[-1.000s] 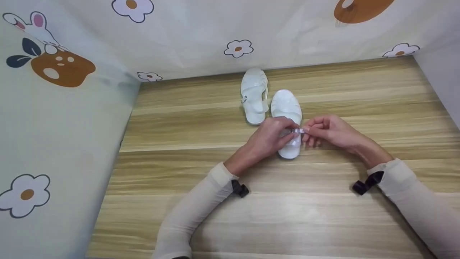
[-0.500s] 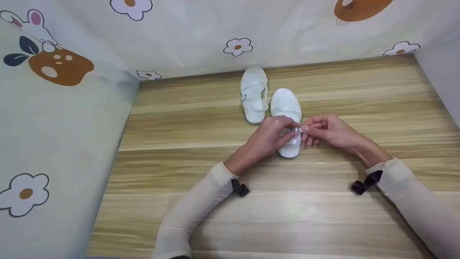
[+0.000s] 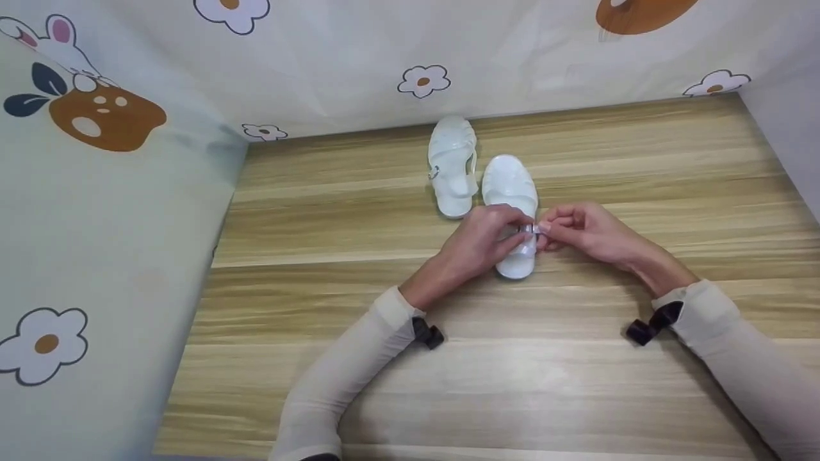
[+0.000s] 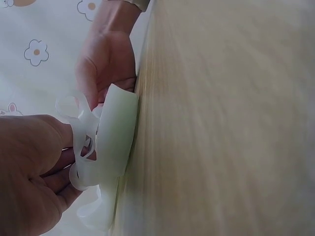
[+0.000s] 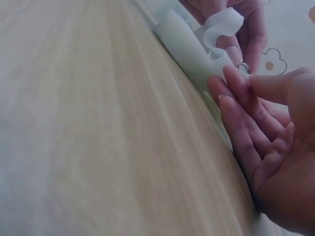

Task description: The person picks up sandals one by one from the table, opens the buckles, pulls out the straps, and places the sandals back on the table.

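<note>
A white jelly sandal (image 3: 510, 180) stands on the wooden surface, toe pointing away from me. My left hand (image 3: 477, 240) reaches over it from the left, thumb and index finger pinching its strap beside a small metal buckle (image 5: 243, 67). On the sandal's outer side, my right hand (image 3: 592, 234) pinches the strap's end (image 3: 537, 228) between thumb and index finger, its other fingers loosely bent. The left wrist view shows the sandal's heel (image 4: 115, 130) between both hands. Its matching sandal (image 3: 452, 166) sits just to the left and farther back, with a buckle on its left side.
The wood-grain surface (image 3: 487, 384) meets a patterned cloth wall (image 3: 333, 77) behind the sandals. More patterned cloth (image 3: 128, 230) rises at the left, and a pale wall (image 3: 785, 115) stands at the right. Dark wrist-camera mounts (image 3: 653, 324) sit on both sleeves.
Both hands keep their pinch at the buckle and strap, with only slight finger motion. The whole scene shifts slightly upward in the head view.
</note>
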Demonstrator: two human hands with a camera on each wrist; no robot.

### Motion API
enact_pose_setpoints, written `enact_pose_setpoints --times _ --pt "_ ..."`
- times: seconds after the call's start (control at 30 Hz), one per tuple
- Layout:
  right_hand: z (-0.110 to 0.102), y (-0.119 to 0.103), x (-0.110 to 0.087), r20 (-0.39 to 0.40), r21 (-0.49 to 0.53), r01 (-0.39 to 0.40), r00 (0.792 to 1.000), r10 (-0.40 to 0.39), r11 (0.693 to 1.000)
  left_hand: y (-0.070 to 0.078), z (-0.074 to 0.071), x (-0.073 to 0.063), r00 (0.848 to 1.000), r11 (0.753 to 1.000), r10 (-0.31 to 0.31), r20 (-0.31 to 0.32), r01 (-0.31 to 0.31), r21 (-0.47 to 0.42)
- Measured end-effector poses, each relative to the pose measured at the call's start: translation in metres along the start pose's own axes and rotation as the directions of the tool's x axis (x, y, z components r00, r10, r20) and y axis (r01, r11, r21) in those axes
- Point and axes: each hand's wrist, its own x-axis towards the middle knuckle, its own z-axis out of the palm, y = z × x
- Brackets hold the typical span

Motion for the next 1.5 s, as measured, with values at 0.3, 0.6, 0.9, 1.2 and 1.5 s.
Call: enact_pose_setpoints --times 0.3,0.6,0.9,1.2,1.5 --pt "0.002 0.000 0.002 -0.019 -0.013 0.009 1.000 -0.010 1.000 0.002 0.001 0.000 1.000 0.999 0.012 0.000 -0.012 0.043" --pt "-0.006 -0.004 0.000 0.025 -0.051 -0.084 0.996 0.086 0.995 0.001 0.001 -0.001 1.000 0.999 0.026 -0.008 -0.026 0.044" --pt "-0.007 0.000 -0.001 0.065 -0.027 -0.048 0.997 0.050 0.998 0.001 0.001 0.000 1.000 1.000 0.016 -0.003 -0.016 0.015" --pt "-0.002 0.001 0.000 0.032 -0.024 -0.001 0.999 0.002 1.000 0.001 0.001 0.000 1.000 1.000 -0.006 -0.007 0.006 0.009" --pt "-0.002 0.002 0.001 0.055 -0.052 0.040 0.998 -0.037 0.998 0.001 0.001 -0.001 1.000 1.000 -0.020 -0.010 0.020 -0.004"
